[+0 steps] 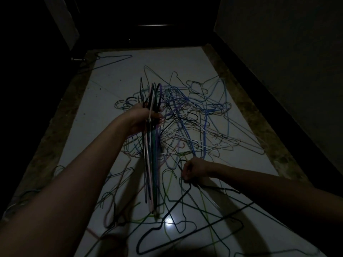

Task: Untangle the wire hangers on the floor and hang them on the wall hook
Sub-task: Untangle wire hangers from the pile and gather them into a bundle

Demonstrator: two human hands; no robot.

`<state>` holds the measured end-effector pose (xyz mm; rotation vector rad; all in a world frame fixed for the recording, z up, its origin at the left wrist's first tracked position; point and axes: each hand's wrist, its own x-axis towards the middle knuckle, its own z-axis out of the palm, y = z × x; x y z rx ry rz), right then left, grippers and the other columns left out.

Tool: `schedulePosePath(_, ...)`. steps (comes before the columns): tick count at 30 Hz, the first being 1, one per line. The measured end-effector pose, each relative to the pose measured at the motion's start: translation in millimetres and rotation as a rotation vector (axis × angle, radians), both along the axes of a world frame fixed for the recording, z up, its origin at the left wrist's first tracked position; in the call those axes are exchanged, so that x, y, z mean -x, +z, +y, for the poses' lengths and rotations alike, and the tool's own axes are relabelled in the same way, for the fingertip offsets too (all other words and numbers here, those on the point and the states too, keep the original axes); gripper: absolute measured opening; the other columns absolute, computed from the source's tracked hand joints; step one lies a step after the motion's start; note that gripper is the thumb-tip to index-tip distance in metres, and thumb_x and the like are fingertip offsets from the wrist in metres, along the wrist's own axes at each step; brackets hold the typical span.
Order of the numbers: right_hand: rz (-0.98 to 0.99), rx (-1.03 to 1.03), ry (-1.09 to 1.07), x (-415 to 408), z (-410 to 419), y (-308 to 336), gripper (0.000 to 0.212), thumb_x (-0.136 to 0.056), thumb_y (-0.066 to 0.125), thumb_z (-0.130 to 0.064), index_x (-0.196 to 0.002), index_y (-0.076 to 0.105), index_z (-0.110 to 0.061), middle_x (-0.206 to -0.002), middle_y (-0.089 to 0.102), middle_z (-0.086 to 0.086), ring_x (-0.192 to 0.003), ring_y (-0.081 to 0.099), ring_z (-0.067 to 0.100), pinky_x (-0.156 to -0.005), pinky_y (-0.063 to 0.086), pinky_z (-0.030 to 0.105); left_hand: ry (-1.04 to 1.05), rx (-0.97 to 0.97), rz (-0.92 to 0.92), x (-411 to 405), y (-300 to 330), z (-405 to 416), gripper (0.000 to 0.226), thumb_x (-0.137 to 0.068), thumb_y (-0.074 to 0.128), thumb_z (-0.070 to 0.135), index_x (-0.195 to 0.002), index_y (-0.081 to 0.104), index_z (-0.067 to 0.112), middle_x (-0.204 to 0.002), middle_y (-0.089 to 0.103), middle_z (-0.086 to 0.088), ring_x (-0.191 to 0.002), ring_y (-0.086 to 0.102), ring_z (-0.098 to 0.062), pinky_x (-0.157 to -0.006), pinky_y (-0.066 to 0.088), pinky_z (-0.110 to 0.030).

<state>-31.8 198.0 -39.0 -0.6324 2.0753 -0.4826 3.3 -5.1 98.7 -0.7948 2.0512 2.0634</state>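
Leftward of the tangled pile (185,123), left hand (141,119) clamped round a bundle of freed hangers (151,164), hooks upward. Nearside of the pile, right hand (193,169) pinching a black hanger (185,193) at its neck. Probably light, springy, snag-prone; best taken by the neck.

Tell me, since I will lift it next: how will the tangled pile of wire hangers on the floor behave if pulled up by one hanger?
The tangled pile will probably rise in a clump, since its hooks and loops interlock. Each hanger looks thin and springy, so likely light. The right hand pinches a black hanger that may snag its neighbours.
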Motion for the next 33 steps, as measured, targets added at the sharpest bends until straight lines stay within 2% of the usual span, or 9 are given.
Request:
schedulePosePath(3,0.014,-0.034,0.037,-2,3,-3,0.025,-0.081,0.068,-0.005,-0.106,0.066,0.003,-0.109,0.066,0.013,-0.090,0.057,0.011,-0.064,0.042,0.009,0.007,0.037,-0.024,-4,0,-3,0.015,-0.088,0.056,-0.005,-0.092,0.060,0.010,-0.084,0.063,-0.009,-0.072,0.063,-0.017,-0.044,0.051,-0.018)
schedulePosePath(8,0.066,-0.072,0.013,-1,7,-6,0.030,-0.080,0.069,-0.001,-0.108,0.059,-0.004,-0.107,0.062,0.007,-0.102,0.056,0.021,-0.084,0.046,0.026,0.001,0.083,-0.050,-7,0,-8,0.014,-0.088,0.058,-0.002,-0.097,0.061,0.008,-0.086,0.064,-0.009,-0.070,0.063,-0.017,-0.044,0.050,-0.019)
schedulePosePath(11,0.081,-0.093,0.049,-4,6,-6,0.035,-0.078,0.068,0.002,-0.110,0.055,-0.004,-0.121,0.057,0.013,-0.112,0.054,0.026,-0.091,0.046,0.033,-0.001,0.074,-0.048,-8,2,-7,0.014,-0.088,0.058,-0.002,-0.090,0.060,0.011,-0.084,0.063,-0.009,-0.069,0.062,-0.017,-0.043,0.050,-0.018)
schedulePosePath(14,0.115,-0.078,0.086,-6,3,-4,0.032,-0.079,0.066,0.002,-0.107,0.053,-0.005,-0.122,0.055,0.015,-0.111,0.053,0.028,-0.088,0.046,0.034,0.000,0.068,-0.040,-9,3,-5,0.015,-0.088,0.057,-0.003,-0.087,0.059,0.012,-0.083,0.063,-0.008,-0.069,0.062,-0.017,-0.042,0.049,-0.018)
schedulePosePath(19,0.166,0.031,0.033,12,3,16,0.022,-0.082,0.058,0.008,-0.100,0.066,-0.001,-0.105,0.060,0.007,-0.091,0.052,0.011,-0.061,0.042,0.013,-0.003,0.041,-0.033,-8,2,-6,0.013,-0.088,0.057,-0.003,-0.087,0.058,0.010,-0.082,0.062,-0.009,-0.068,0.062,-0.017,-0.043,0.049,-0.018)
schedulePosePath(22,0.269,0.068,-0.036,28,8,27,0.024,-0.083,0.056,0.009,-0.103,0.066,0.002,-0.098,0.058,0.005,-0.090,0.053,0.012,-0.066,0.039,0.015,0.001,0.047,-0.025,-5,0,-8,0.013,-0.088,0.057,-0.003,-0.088,0.059,0.010,-0.082,0.063,-0.009,-0.071,0.064,-0.018,-0.048,0.052,-0.023)
schedulePosePath(27,0.429,0.154,-0.373,45,23,20,0.023,-0.079,0.069,-0.001,-0.102,0.065,0.001,-0.109,0.065,0.017,-0.100,0.061,0.028,-0.079,0.047,0.032,0.007,0.064,-0.018,-3,0,-6,0.017,-0.088,0.056,-0.005,-0.087,0.059,0.012,-0.082,0.063,-0.008,-0.071,0.063,-0.018,-0.055,0.050,-0.028)
schedulePosePath(29,0.412,0.164,-0.431,46,27,19,0.029,-0.077,0.073,-0.005,-0.104,0.065,0.000,-0.110,0.065,0.016,-0.103,0.060,0.027,-0.081,0.045,0.029,0.008,0.056,-0.018,-4,0,-6,0.017,-0.088,0.056,-0.005,-0.087,0.058,0.012,-0.082,0.062,-0.008,-0.072,0.063,-0.018,-0.052,0.051,-0.026)
schedulePosePath(33,0.225,0.172,-0.425,39,39,18,0.021,-0.081,0.062,0.007,-0.102,0.064,0.005,-0.110,0.065,0.021,-0.104,0.061,0.030,-0.077,0.048,0.027,0.015,0.009,-0.026,-4,-4,-6,0.017,-0.089,0.054,-0.006,-0.087,0.058,0.011,-0.082,0.062,-0.009,-0.071,0.063,-0.017,-0.045,0.051,-0.020)
